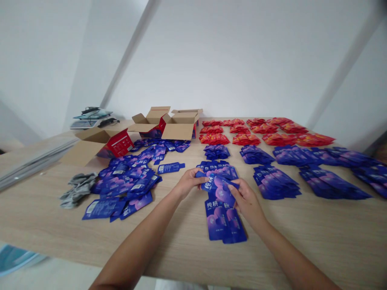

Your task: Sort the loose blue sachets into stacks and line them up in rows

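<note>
Between my two hands is a blue spouted pouch [222, 191] with pink round shapes and white characters, held tilted above the table. My left hand [191, 183] pinches its upper left end. My right hand [245, 197] grips its right side, fingers closed on it. Whether more than one pouch is in the grip I cannot tell. Just below lie two overlapping blue pouches [217, 223], face up. Behind the held pouch, a small fanned group of blue pouches [229, 171] is partly covered by it and my hands.
A loose heap of blue pouches [121, 181] lies left, beside grey gloves [78, 189] and an open carton [116, 145]. More open cartons [178, 131] stand behind. Blue stacks [275, 181] and red stacks [246, 139] sit in rows at right. A scale [90, 123] is far left.
</note>
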The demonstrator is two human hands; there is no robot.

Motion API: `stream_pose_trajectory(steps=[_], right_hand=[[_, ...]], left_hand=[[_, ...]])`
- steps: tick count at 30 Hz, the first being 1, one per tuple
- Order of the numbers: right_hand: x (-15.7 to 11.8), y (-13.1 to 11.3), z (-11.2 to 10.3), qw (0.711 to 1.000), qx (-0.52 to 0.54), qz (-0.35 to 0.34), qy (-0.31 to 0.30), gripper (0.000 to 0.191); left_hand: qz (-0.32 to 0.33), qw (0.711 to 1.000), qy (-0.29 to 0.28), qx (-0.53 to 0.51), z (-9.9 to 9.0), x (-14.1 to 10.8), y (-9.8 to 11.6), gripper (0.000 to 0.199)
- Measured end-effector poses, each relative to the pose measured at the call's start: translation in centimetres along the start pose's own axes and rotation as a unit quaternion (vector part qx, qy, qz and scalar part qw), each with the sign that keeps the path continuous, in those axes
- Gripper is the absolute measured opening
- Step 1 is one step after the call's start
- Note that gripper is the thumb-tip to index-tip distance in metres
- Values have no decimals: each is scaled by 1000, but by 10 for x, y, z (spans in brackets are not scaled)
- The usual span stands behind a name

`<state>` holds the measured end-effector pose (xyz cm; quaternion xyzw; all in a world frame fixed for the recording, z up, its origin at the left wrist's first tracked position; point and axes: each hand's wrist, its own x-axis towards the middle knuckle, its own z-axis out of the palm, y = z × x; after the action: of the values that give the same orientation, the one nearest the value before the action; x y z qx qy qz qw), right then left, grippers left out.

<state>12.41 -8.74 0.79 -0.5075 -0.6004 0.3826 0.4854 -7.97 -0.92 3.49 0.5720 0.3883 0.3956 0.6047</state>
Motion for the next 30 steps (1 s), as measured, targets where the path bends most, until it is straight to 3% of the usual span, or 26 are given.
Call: stream_pose_trajectory(steps=[3, 5, 8, 11, 13, 15, 18, 20, 25, 28, 30], right_hand=[[-2, 0, 10, 985, 112, 45, -120, 36], [-3, -2, 14, 979, 150, 41, -131, 38], [-5, -4, 15, 979, 167, 38, -114, 36], [-5, -2, 13, 974, 156, 58, -151, 33], [-5, 0, 12, 977, 138, 73, -147, 31], [-5, 3, 11, 986, 112, 70, -102, 30], [-6, 4, 9, 996, 67, 39, -33, 31], [-7, 5, 8, 998, 48, 21, -18, 31], [-7, 2, 8, 992, 109, 40, -58, 30], [-5, 1, 10, 985, 144, 57, -72, 50], [-5, 0, 10, 987, 134, 39, -81, 59]], left_hand=[[20, 993, 61, -96, 8, 3, -6, 34], [12, 990, 56, -127, 17, 0, -10, 35], [-4, 996, 36, -77, 32, -8, -17, 42], [20, 999, 34, 21, 40, -17, -21, 46], [32, 997, 14, 67, 41, -21, -22, 47], [29, 996, -11, 86, 41, -23, -24, 49], [9, 993, -78, 92, 42, -24, -26, 57], [-6, 990, -123, 75, 42, -24, -25, 60], [-36, 983, -165, 75, 39, -32, -14, 61], [-61, 956, -250, 143, 31, -35, -9, 58], [-53, 946, -249, 202, 18, -30, -8, 61]])
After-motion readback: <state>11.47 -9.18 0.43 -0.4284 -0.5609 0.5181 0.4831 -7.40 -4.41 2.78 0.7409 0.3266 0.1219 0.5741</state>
